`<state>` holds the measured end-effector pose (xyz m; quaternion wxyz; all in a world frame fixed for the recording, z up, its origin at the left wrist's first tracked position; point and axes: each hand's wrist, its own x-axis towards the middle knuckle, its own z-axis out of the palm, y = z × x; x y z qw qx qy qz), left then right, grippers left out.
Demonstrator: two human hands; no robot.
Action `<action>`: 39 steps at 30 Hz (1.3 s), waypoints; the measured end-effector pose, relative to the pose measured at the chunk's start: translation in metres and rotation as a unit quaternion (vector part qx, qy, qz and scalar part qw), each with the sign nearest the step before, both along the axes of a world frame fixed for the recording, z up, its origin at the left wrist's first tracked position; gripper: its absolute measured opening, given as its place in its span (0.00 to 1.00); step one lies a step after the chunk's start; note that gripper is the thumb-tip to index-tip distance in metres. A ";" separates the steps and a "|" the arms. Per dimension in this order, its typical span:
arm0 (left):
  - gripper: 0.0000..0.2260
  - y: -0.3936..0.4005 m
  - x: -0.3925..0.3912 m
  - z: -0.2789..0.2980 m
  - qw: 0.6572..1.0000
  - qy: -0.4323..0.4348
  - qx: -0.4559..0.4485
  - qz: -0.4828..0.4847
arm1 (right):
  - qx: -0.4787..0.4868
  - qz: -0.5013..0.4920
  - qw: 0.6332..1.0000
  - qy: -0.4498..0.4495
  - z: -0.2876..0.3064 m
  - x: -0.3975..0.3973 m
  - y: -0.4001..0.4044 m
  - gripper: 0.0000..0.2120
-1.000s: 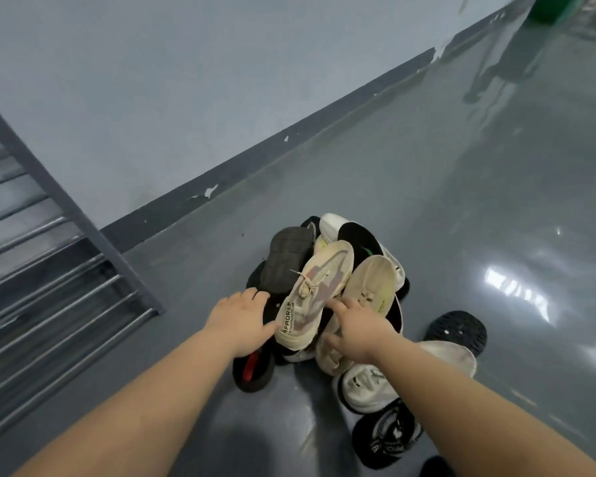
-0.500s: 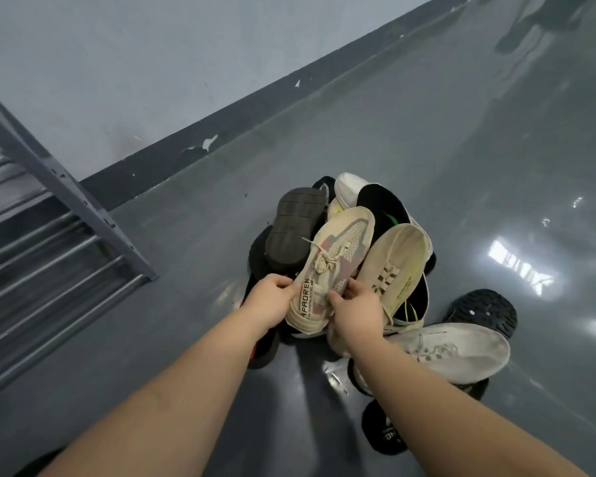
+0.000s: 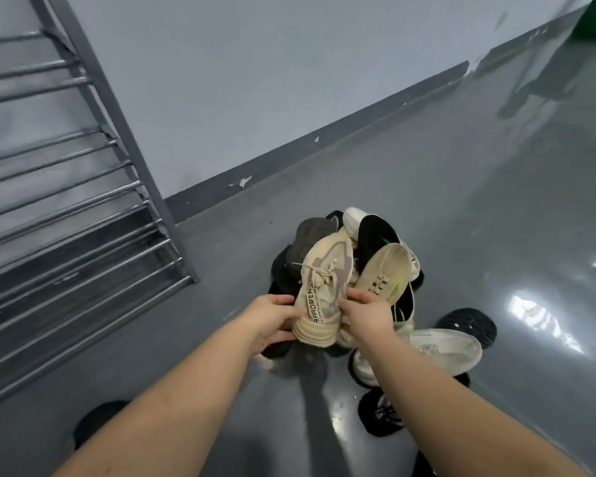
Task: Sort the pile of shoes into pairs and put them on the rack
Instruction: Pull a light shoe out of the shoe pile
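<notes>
Both hands, left hand [image 3: 272, 320] and right hand [image 3: 367, 316], grip the heel of a beige mesh lace-up sneaker [image 3: 324, 287], marked "APAOREN", above the shoe pile [image 3: 375, 242] on the floor.

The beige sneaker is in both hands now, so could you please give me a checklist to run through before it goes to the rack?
1. Left hand grips the beige sneaker at its heel side: ok.
2. Right hand holds its other side: ok.
3. Sneaker free of the pile: cannot tell; its toe overlaps the shoes behind.
4. Matching beige sneaker found: not ok; none like it is visible.
5. Rack within sight, to the left: ok.
6. Rack bars free of shoes where visible: ok.
</notes>
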<state>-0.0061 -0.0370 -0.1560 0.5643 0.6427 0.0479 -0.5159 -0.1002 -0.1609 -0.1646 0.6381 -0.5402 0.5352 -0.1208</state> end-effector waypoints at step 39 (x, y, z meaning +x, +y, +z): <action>0.17 0.249 0.028 -0.161 0.962 0.080 0.123 0.229 | 0.180 0.312 0.931 0.051 -0.172 0.100 0.225 0.20</action>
